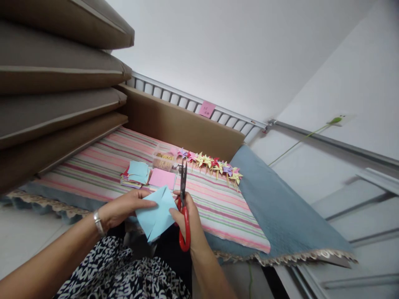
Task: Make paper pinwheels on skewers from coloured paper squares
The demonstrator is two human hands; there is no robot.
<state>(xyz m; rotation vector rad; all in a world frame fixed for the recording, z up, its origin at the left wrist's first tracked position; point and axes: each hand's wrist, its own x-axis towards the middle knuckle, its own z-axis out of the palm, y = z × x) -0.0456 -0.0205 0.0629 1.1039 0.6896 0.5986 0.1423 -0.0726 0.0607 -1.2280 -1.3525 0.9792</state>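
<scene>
My left hand (124,206) pinches the left side of a folded light blue paper square (156,216), held just above the near edge of the striped cloth. My right hand (187,216) grips red-handled scissors (184,207), blades closed and pointing away from me beside the paper's right edge. Its fingers also touch the paper. A silver bracelet sits on my left wrist.
On the striped cloth (218,203) lie a stack of coloured paper squares (137,173), a pink sheet (162,178), a small clear box (163,160) and a row of paper pinwheels (212,162). Stacked brown cushions (59,83) rise at left. A blue quilt (280,211) lies underneath.
</scene>
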